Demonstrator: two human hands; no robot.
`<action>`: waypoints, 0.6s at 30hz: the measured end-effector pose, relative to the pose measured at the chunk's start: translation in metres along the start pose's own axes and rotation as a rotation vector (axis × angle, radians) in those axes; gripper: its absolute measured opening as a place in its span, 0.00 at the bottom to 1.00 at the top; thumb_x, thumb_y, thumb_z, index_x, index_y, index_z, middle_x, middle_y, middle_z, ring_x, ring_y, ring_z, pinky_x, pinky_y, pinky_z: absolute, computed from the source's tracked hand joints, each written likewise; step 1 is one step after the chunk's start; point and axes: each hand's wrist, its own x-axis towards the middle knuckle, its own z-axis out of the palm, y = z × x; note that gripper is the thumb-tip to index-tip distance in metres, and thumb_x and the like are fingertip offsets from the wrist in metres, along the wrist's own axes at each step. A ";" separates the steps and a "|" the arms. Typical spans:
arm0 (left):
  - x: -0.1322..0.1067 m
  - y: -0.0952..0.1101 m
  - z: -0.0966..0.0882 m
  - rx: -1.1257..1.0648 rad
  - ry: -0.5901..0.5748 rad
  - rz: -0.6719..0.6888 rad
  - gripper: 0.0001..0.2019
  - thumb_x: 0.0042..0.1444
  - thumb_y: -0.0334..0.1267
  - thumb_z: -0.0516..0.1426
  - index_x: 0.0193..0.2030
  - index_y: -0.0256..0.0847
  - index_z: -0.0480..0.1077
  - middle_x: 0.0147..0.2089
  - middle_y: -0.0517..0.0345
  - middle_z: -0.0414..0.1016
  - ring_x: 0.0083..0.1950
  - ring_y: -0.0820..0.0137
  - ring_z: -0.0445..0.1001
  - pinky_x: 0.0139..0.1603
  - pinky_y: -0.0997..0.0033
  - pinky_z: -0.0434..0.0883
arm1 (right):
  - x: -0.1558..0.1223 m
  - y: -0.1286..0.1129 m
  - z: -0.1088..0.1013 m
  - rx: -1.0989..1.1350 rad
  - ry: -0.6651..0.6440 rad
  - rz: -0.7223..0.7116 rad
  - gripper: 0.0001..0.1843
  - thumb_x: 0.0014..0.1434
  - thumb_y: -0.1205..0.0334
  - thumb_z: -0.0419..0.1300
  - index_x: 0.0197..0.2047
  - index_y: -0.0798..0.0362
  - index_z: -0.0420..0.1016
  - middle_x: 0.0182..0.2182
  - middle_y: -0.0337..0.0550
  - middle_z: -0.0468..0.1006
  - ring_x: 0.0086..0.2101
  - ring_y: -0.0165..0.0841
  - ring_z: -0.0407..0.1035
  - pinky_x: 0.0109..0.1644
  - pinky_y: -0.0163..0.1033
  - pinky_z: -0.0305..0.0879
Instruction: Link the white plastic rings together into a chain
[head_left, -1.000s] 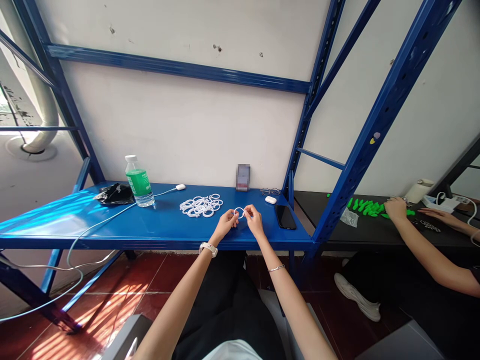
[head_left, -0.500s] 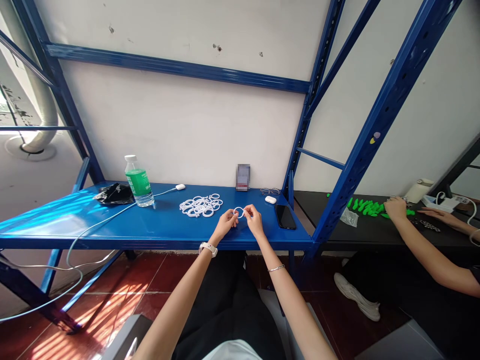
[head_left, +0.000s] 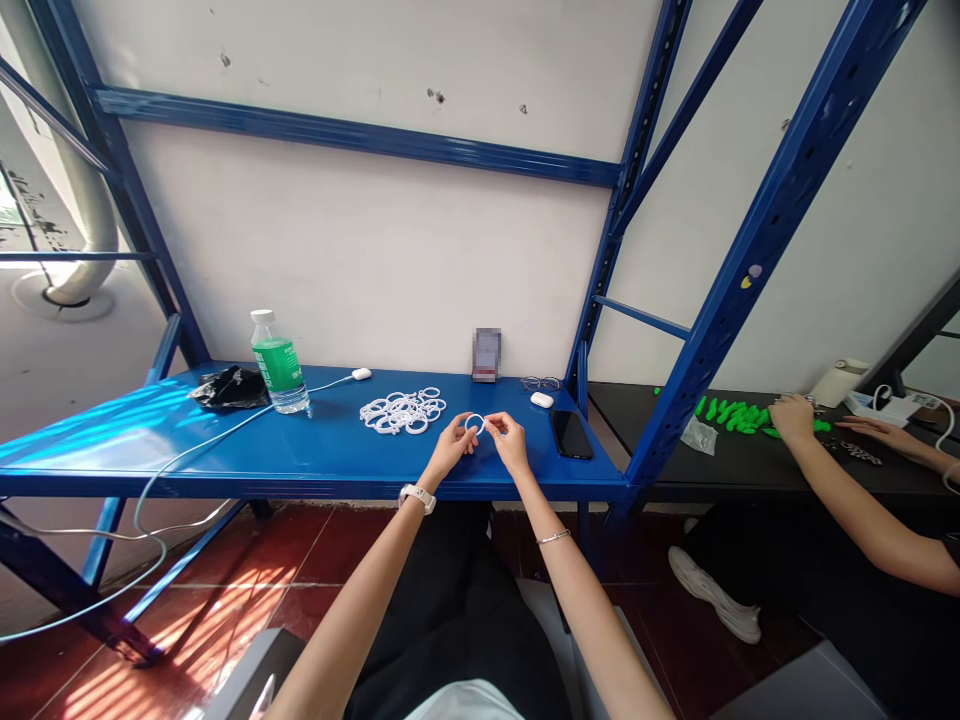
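My left hand (head_left: 452, 446) and my right hand (head_left: 510, 440) are held close together just above the front of the blue shelf (head_left: 225, 455). Between their pinched fingertips sits one small white ring (head_left: 474, 423), held from both sides. A loose heap of several more white rings (head_left: 403, 410) lies on the shelf a little to the left and behind my hands. My left wrist carries a white watch, my right wrist a thin bracelet.
On the shelf: a green-labelled water bottle (head_left: 278, 364), a black crumpled bag (head_left: 229, 387), a white cable (head_left: 247, 419), a standing phone (head_left: 486, 354), glasses (head_left: 539, 382), an earbud case (head_left: 541, 400), a dark phone (head_left: 571, 434). Right, another person's hands (head_left: 793, 415) work among green pieces (head_left: 731, 414) on a black table.
My fingers have shifted slightly on the white ring, which sits a touch lower. The neighbour's hands have barely moved.
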 end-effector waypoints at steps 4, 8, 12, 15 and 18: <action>-0.002 0.003 0.000 -0.007 -0.022 -0.009 0.34 0.54 0.56 0.60 0.61 0.37 0.62 0.28 0.63 0.71 0.26 0.74 0.68 0.30 0.73 0.67 | 0.000 -0.001 0.000 -0.003 0.001 0.000 0.13 0.58 0.49 0.61 0.35 0.50 0.77 0.33 0.45 0.82 0.36 0.40 0.76 0.42 0.42 0.72; -0.001 0.001 0.000 0.014 -0.018 -0.017 0.33 0.51 0.56 0.62 0.59 0.38 0.64 0.30 0.62 0.72 0.28 0.72 0.70 0.32 0.72 0.68 | 0.000 0.000 0.000 0.001 -0.005 -0.004 0.13 0.58 0.49 0.61 0.35 0.50 0.78 0.34 0.45 0.82 0.36 0.40 0.76 0.42 0.43 0.73; 0.001 -0.004 -0.001 0.023 0.002 -0.002 0.30 0.50 0.55 0.63 0.55 0.38 0.67 0.28 0.63 0.70 0.29 0.71 0.72 0.33 0.72 0.70 | 0.000 -0.001 0.000 0.018 -0.016 -0.017 0.14 0.58 0.49 0.61 0.37 0.50 0.79 0.35 0.46 0.82 0.36 0.40 0.76 0.43 0.42 0.73; 0.002 -0.006 -0.001 0.053 0.022 0.008 0.29 0.49 0.54 0.64 0.53 0.39 0.69 0.30 0.61 0.72 0.31 0.70 0.73 0.33 0.71 0.71 | 0.000 -0.002 0.000 0.027 -0.032 -0.033 0.14 0.59 0.49 0.61 0.37 0.51 0.81 0.35 0.47 0.81 0.36 0.39 0.76 0.42 0.42 0.73; 0.003 -0.007 -0.002 0.086 0.034 0.017 0.28 0.48 0.52 0.65 0.53 0.39 0.70 0.37 0.56 0.75 0.33 0.70 0.74 0.34 0.71 0.72 | 0.000 -0.003 0.001 0.052 -0.056 -0.046 0.14 0.59 0.49 0.61 0.37 0.50 0.81 0.35 0.47 0.81 0.35 0.39 0.76 0.41 0.42 0.74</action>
